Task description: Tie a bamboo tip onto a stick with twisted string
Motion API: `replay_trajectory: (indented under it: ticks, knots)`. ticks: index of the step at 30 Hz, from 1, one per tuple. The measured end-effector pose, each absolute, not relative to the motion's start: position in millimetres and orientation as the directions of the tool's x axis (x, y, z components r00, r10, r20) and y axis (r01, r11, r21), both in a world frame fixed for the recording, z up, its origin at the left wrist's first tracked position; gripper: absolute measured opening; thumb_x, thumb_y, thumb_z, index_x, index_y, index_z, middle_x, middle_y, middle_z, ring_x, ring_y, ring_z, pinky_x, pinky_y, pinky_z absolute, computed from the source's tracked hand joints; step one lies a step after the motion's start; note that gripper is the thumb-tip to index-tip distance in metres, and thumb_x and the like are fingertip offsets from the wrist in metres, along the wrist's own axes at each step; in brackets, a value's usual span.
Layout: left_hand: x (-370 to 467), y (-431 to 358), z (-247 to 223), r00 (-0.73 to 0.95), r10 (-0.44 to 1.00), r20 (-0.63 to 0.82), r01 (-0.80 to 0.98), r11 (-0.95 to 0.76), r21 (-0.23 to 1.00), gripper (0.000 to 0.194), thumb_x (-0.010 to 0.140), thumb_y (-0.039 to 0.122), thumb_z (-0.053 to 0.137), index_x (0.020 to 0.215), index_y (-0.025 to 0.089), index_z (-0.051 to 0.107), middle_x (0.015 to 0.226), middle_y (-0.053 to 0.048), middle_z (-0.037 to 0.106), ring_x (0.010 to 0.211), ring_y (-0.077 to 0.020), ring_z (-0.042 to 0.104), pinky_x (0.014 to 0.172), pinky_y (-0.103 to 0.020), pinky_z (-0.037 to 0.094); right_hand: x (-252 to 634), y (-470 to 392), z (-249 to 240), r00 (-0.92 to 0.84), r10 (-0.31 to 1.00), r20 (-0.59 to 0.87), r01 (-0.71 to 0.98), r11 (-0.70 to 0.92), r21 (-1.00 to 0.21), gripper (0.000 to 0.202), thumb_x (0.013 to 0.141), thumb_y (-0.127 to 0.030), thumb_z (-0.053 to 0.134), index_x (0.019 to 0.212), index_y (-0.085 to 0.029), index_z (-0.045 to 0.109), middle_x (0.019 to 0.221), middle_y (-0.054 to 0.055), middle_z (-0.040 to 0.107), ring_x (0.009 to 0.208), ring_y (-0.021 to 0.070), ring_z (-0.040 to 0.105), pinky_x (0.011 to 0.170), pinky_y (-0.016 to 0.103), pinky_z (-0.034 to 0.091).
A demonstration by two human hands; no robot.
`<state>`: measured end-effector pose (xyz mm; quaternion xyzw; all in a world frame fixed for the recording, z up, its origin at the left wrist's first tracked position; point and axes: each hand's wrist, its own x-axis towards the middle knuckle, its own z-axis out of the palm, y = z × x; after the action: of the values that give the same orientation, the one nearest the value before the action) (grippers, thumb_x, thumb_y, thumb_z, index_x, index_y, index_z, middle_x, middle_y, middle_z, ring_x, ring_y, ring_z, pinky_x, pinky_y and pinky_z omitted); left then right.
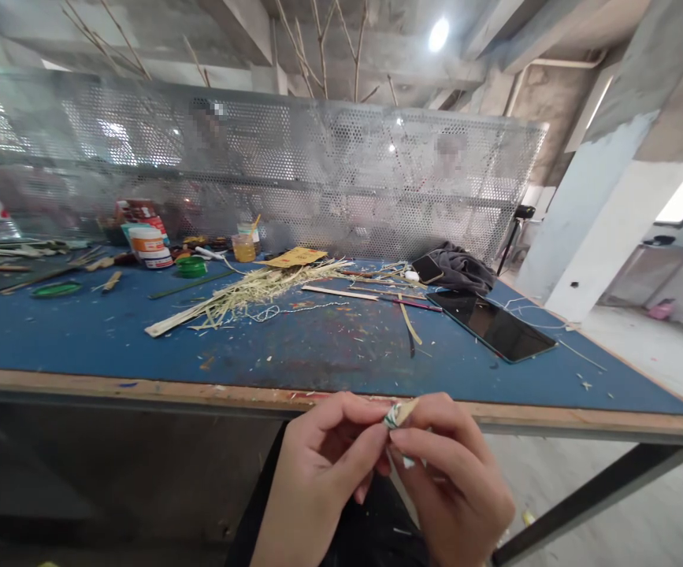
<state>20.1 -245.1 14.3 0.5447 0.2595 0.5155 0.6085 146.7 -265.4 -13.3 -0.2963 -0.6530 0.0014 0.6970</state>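
Both hands meet in front of the table's near edge, above the dark-clothed lap. Between my left hand and my right hand is a small pale piece with green and white wrapping. My left thumb and index finger pinch its left side. The fingers of my right hand close on its right side, where a flat cream-coloured part sticks up. A bit of white shows below, between the hands. The palms hide the rest of the piece.
On the blue table are a bundle of pale fibre strips, a dark tablet, a phone, a grey cloth, and jars at the left. A perforated metal screen stands behind.
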Motion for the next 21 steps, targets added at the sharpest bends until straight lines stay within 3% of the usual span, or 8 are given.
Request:
replay_trajectory:
  ticks: [9, 14, 17, 21]
  knots:
    - [20.2, -251.9, 20.1, 0.252, 0.918, 0.306, -0.325, -0.218, 0.92, 0.007, 0.078, 0.024, 0.071, 0.075, 0.017, 0.069, 0.075, -0.002, 0.066, 0.045, -0.0042, 0.051, 0.037, -0.01, 0.042, 144.8, -264.4, -13.8, 0.133, 0.291, 0.947, 0.411, 0.854, -0.32, 0.037, 0.086, -0.004, 0.056, 0.116, -0.025, 0.065, 0.096, 0.005, 0.067, 0.084, 0.0188, 0.064, 0.065, 0.036, 0.056]
    - [19.6, -253.5, 18.7, 0.23, 0.892, 0.39, -0.248, -0.333, 0.91, 0.007, 0.075, 0.015, 0.072, 0.071, 0.018, 0.068, 0.076, -0.001, 0.067, 0.064, -0.0098, 0.062, 0.055, -0.014, 0.052, 141.2, -261.8, -10.9, 0.184, 0.216, 0.959, 0.376, 0.886, -0.272, 0.032, 0.087, -0.004, 0.057, 0.111, -0.021, 0.067, 0.093, 0.004, 0.064, 0.077, 0.0149, 0.061, 0.061, 0.032, 0.052]
    - [18.4, -252.9, 18.8, 0.228, 0.865, 0.448, -0.216, -0.404, 0.889, 0.012, 0.074, 0.013, 0.072, 0.065, 0.018, 0.066, 0.075, 0.0, 0.067, 0.075, -0.0125, 0.065, 0.065, -0.015, 0.054, 138.8, -263.4, -8.3, 0.228, 0.227, 0.947, 0.363, 0.882, -0.299, 0.029, 0.087, -0.007, 0.059, 0.109, -0.024, 0.069, 0.088, 0.002, 0.064, 0.075, 0.0148, 0.062, 0.06, 0.031, 0.052]
    - [15.6, -252.7, 20.9, 0.274, 0.861, 0.428, -0.172, -0.394, 0.903, 0.01, 0.078, 0.016, 0.069, 0.069, 0.02, 0.07, 0.069, 0.001, 0.067, 0.066, -0.0094, 0.063, 0.061, -0.012, 0.052, 137.0, -266.3, -7.9, 0.274, 0.268, 0.924, 0.352, 0.866, -0.355, 0.03, 0.087, -0.007, 0.06, 0.108, -0.027, 0.069, 0.084, 0.0, 0.065, 0.073, 0.0142, 0.062, 0.06, 0.03, 0.051]
